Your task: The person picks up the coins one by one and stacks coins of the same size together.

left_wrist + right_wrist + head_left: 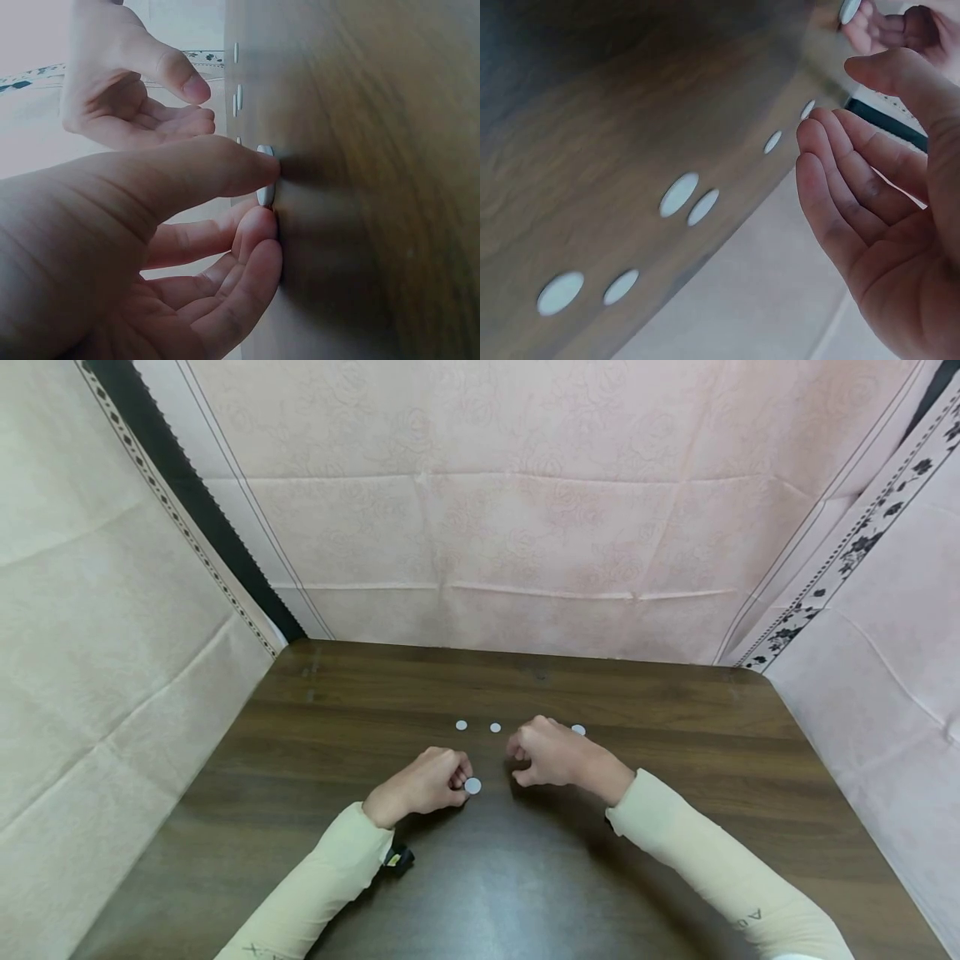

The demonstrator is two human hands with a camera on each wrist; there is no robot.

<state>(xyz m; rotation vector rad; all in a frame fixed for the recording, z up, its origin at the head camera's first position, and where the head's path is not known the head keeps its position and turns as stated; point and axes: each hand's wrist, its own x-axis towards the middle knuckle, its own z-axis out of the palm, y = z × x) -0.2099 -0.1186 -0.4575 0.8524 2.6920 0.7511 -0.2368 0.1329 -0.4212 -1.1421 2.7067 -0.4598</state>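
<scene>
At the centre of the table, my left hand [429, 781] pinches a thin white round disc [472, 786] by its edge between thumb and fingers. The left wrist view shows this disc [265, 180] nearly edge-on, close against the wood. To the right and a little farther back, my right hand [561, 755] hovers low over the table with nothing in its grasp. Its fingers [832, 187] bend loosely, apart from the thumb. Near it lie white discs [495, 727] flat on the table; the right hand hides some of them in the head view.
More discs lie in a loose row: one far left [461, 725], one beside the right wrist [578, 729]. Larger discs [560, 293] and smaller discs [621, 286] show in the right wrist view. Pale cloth [480, 543] hangs behind the dark wooden table [360, 693].
</scene>
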